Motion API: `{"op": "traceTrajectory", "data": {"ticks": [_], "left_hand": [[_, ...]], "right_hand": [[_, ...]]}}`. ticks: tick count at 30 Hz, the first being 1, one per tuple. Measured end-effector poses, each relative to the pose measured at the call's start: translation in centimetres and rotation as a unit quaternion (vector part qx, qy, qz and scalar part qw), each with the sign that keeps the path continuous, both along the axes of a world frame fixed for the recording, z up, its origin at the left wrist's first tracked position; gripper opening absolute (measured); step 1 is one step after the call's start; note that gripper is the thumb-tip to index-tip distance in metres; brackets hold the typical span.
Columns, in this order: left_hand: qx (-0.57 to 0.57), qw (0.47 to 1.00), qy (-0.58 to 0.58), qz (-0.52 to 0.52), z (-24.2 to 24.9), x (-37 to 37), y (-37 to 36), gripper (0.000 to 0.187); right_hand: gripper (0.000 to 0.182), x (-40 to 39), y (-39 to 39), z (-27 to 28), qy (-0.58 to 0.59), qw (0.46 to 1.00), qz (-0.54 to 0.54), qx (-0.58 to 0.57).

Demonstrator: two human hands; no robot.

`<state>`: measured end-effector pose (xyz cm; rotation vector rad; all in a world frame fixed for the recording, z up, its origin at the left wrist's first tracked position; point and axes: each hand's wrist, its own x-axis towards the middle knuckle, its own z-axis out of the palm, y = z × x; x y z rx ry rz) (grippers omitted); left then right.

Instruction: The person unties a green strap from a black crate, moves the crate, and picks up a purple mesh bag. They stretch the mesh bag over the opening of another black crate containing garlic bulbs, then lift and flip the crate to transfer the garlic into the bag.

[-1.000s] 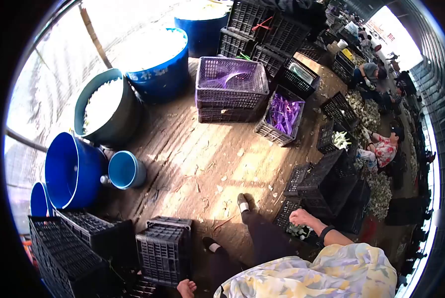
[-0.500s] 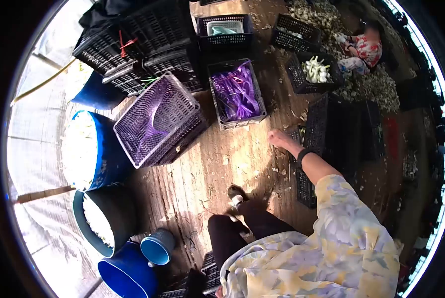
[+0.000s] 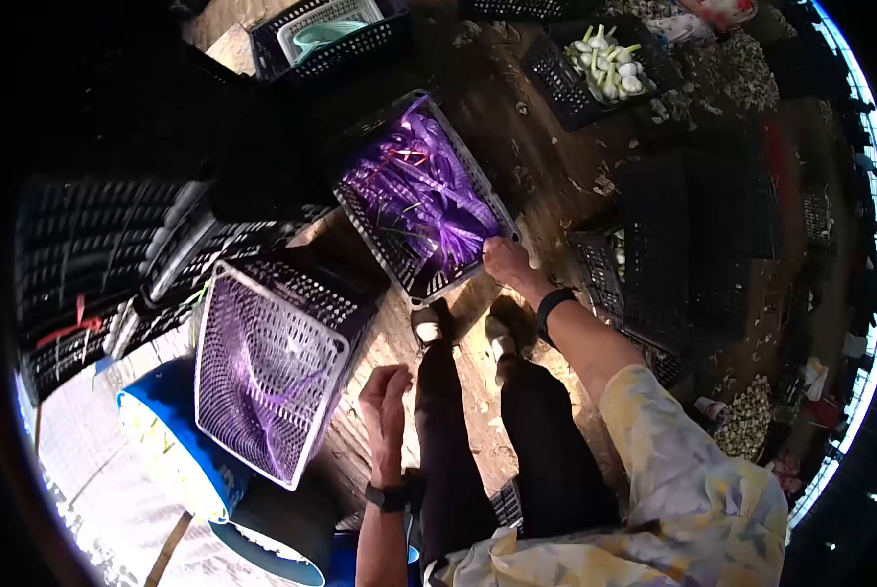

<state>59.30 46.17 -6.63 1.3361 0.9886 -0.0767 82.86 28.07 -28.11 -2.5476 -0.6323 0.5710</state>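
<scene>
My right hand is closed in a fist beside the near right corner of an upright crate; nothing shows in it, and whether it touches the rim is unclear. Purple mesh netting lies inside this crate, with a few red and green strands. My left hand is raised between that crate and the tilted light purple crate, touching neither. Its fingers are curled together and no object shows in them.
White bulbs with green stalks fill a dark crate at the upper right. A dark crate holding a white basket stands at the top. Stacked dark crates rise at left, above a blue barrel. More dark crates stand at right.
The view has moved nearer to the crate of netting. My left hand has come into view, my right hand is now by the crate's corner, and both feet stand just below it.
</scene>
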Motion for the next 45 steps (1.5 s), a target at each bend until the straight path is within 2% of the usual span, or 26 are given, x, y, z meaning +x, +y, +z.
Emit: {"op": "traceTrajectory", "data": {"ticks": [4,7,8,11,13,14,15,16,17,18,21,23,25,26,28,29,30,32,33,35,36,37,39,41,43,45], "left_hand": [[-0.019,0.998,-0.064,0.002,-18.2,12.1,0.0,0.019],[-0.011,0.999,0.044,0.0,-28.3,18.7,-0.4,0.029],[-0.026,0.997,0.026,-0.065,-32.3,19.3,0.0,0.035],[-0.092,0.982,-0.11,-0.124,-34.5,22.3,-2.1,0.041],[-0.161,0.978,-0.064,-0.117,-36.9,23.6,-2.9,0.04],[-0.1,0.987,0.094,-0.086,-33.8,25.5,-4.1,0.035],[-0.108,0.979,0.164,-0.052,-38.6,25.9,-3.1,0.028],[-0.112,0.991,0.044,-0.054,-42.1,24.8,-2.1,0.022],[-0.199,0.979,0.036,0.001,-36.7,26.0,-3.2,0.026],[-0.188,0.981,0.035,-0.021,-37.8,25.9,-1.8,0.025],[-0.158,0.981,-0.006,-0.115,-38.0,25.3,-0.3,0.026],[-0.226,0.971,0.044,-0.059,-38.0,25.7,-0.7,0.027],[-0.228,0.968,0.067,-0.085,-38.1,26.1,-1.2,0.029],[-0.109,0.975,0.052,-0.188,-39.7,25.1,-0.1,0.035],[-0.105,0.967,0.099,-0.209,-42.0,25.6,1.7,0.049],[-0.227,0.951,0.173,-0.118,-42.6,26.5,1.1,0.059],[-0.116,0.914,-0.019,-0.388,-41.0,26.2,1.0,0.063],[-0.035,0.913,0.118,-0.389,-35.3,23.5,-0.8,0.065],[-0.004,0.903,0.187,-0.386,-30.9,22.5,-2.5,0.066],[-0.167,0.846,0.049,-0.503,-23.8,16.6,-9.4,0.058],[-0.348,0.697,0.13,-0.613,-14.6,15.4,-16.3,0.062],[-0.379,0.624,0.228,-0.645,-6.4,12.1,-22.1,0.072],[-0.577,0.527,0.338,-0.524,5.1,7.0,-28.8,0.081],[-0.552,0.602,0.271,-0.509,12.1,7.7,-34.1,0.058],[-0.598,0.691,0.233,-0.332,12.4,11.5,-37.4,0.018],[-0.472,0.798,0.045,-0.372,13.7,17.3,-39.0,0.021]], "right_hand": [[0.009,2.4,3.2,-5.3,0.026,0.989,-0.028,-0.142],[0.012,3.7,2.9,-8.5,0.08,0.988,-0.013,-0.131],[0.011,3.1,2.5,-10.7,-0.012,0.996,-0.032,-0.085],[0.014,3.8,2.6,-9.3,0.118,0.992,-0.028,-0.033],[0.017,3.5,2.7,-7.9,0.219,0.974,-0.064,0.009],[0.019,3.9,1.9,-6.5,0.304,0.95,-0.042,0.054],[0.021,4.0,0.9,-4.8,0.384,0.917,-0.026,0.103],[0.02,3.7,-1.0,-2.3,0.422,0.896,-0.027,0.138],[0.02,2.7,-3.8,0.3,0.454,0.874,-0.031,0.172],[0.019,1.0,-7.9,2.7,0.375,0.904,0.02,0.206],[0.013,-5.6,-22.8,11.0,0.452,0.887,0.083,-0.03],[0.011,-13.5,-34.5,17.6,0.472,0.864,0.023,-0.176],[0.016,-17.5,-40.6,26.9,0.539,0.77,-0.102,-0.326],[0.016,-22.1,-44.0,30.2,0.506,0.75,-0.061,-0.421],[0.013,-29.3,-47.1,38.1,0.431,0.717,-0.083,-0.541],[0.013,-34.3,-50.6,40.9,0.43,0.685,-0.127,-0.574],[0.014,-34.8,-50.4,43.6,0.425,0.685,-0.259,-0.533],[0.018,-34.3,-48.1,44.9,0.343,0.647,-0.651,-0.202],[0.02,-33.2,-45.1,44.0,0.294,0.624,-0.723,-0.04],[0.015,-31.2,-40.0,41.4,0.208,0.618,-0.742,0.153],[0.018,-29.4,-36.6,40.5,0.19,0.662,-0.702,0.182],[0.02,-28.4,-33.3,40.0,0.177,0.743,-0.625,0.161],[0.016,-27.7,-27.2,39.7,0.192,0.817,-0.498,0.22],[0.007,-29.3,-23.9,41.7,0.108,0.924,-0.346,0.124],[0.007,-35.3,-23.9,41.8,0.126,0.922,-0.347,0.117],[0.01,-42.2,-27.0,41.6,0.206,0.929,-0.297,-0.075]]}}
